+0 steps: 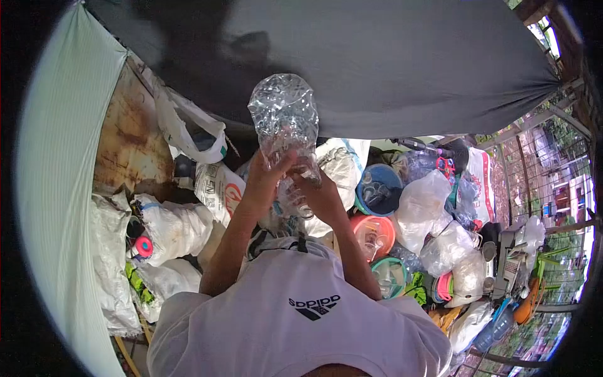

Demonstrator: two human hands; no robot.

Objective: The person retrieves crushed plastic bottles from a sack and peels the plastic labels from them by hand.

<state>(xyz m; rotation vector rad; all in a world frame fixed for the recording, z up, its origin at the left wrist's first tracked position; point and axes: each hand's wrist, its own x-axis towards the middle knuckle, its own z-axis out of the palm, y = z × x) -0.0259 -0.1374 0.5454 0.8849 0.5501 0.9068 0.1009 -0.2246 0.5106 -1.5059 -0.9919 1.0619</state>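
A large clear plastic bottle (284, 103), crinkled along its wall, is held up in front of my chest. Its broad end points away from me and its narrower end towards me. My left hand (271, 164) wraps around its middle from the left side. From the right, my right hand (319, 193) closes on the lower, narrow part, with some fingers hidden behind the plastic. Just beyond my hands, a white sack (342, 157) and other clear plastic partly show.
Right of me stand a blue bucket (379, 188), an orange tub (374, 237) and a green tub (389, 276) with clear plastic inside. Bulging bags (422, 210) crowd beside them. White sacks (179, 229) lie left. A dark cloth (408, 69) hangs ahead.
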